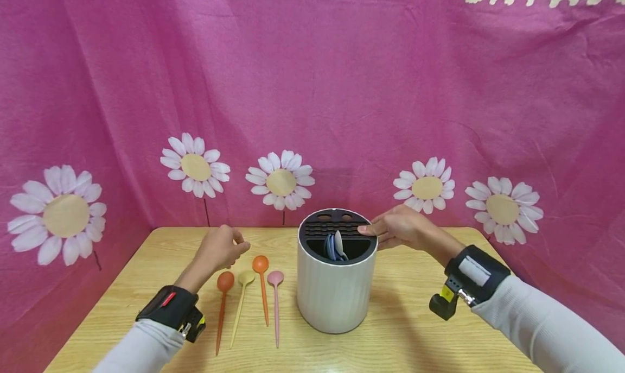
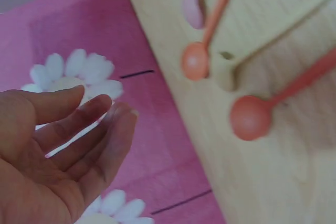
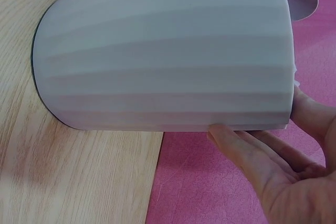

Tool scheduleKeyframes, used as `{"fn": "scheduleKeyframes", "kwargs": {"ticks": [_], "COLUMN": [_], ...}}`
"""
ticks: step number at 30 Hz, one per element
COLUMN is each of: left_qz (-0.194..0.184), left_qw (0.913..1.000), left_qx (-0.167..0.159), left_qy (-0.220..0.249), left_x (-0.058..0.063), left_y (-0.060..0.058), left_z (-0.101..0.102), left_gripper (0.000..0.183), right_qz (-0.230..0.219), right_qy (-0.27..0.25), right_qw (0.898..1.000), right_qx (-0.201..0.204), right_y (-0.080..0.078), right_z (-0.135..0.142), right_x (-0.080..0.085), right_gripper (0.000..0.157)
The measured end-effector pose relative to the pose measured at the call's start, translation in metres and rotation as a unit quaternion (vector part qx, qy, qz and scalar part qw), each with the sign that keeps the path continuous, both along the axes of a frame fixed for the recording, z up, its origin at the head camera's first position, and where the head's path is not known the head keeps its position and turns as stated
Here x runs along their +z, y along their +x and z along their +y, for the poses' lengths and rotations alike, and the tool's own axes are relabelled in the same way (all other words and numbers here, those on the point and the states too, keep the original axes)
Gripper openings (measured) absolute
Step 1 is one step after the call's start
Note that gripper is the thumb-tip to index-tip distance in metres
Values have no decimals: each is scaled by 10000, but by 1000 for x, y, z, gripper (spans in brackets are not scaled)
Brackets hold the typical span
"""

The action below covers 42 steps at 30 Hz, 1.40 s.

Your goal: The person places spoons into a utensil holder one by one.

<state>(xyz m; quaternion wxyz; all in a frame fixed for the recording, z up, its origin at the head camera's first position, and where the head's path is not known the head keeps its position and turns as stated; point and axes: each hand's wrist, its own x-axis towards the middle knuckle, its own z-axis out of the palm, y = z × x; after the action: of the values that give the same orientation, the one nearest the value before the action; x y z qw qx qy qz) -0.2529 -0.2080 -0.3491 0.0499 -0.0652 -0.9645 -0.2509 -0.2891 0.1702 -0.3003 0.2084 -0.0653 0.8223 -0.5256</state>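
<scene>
A white ribbed utensil holder [image 1: 337, 297] with a black divided top [image 1: 337, 232] stands upright on the table. My right hand [image 1: 402, 226] grips its right side, thumb over the rim and fingers along the outer wall, as the right wrist view shows too. Blue and pale spoons [image 1: 335, 246] sit in the front compartment, handles hidden inside. My left hand [image 1: 219, 248] hovers above the table behind the loose spoons, fingers loosely curled around nothing. Beneath and beside it lie a red-orange spoon [image 1: 225, 282], a yellow spoon [image 1: 246, 278], an orange spoon [image 1: 261, 264] and a pink spoon [image 1: 275, 278].
The wooden table [image 1: 415, 318] ends at a pink cloth [image 1: 342, 90] printed with daisies, which hangs behind it and on both sides. The loose spoons point their handles toward the table's front, left of the holder.
</scene>
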Motion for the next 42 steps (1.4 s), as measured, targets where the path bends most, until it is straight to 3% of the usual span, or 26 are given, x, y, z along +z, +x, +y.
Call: {"fn": "scheduleKeyframes", "kwargs": {"ticks": [6, 10, 14, 21, 27, 42], "left_qz": [-210, -619, -1063, -1346, -1716, -1464], "left_qw": [9989, 9966, 9921, 9865, 9792, 9812], "left_qx": [68, 285, 458, 622, 708, 809], "left_qy": [-423, -469, -483, -696, -813, -961], "left_x": [-22, -34, -45, -51, -53, -69], "left_y": [7, 10, 14, 19, 22, 20], "left_z": [-16, -21, -21, -22, -20, -17], "left_gripper": [34, 42, 39, 14, 16, 27], "right_qz": [-51, -55, -13, -1, -44, -18], "right_qy": [-107, -69, -34, -68, -113, -189], "right_qw": [9999, 10000, 10000, 10000, 9999, 9998], "right_qx": [43, 11, 0, -31, -37, -72], "right_y": [0, 0, 0, 0, 1, 1], "right_z": [1, 1, 1, 1, 1, 1], "right_x": [0, -1, 0, 1, 1, -2], "right_gripper": [53, 50, 50, 51, 52, 48]}}
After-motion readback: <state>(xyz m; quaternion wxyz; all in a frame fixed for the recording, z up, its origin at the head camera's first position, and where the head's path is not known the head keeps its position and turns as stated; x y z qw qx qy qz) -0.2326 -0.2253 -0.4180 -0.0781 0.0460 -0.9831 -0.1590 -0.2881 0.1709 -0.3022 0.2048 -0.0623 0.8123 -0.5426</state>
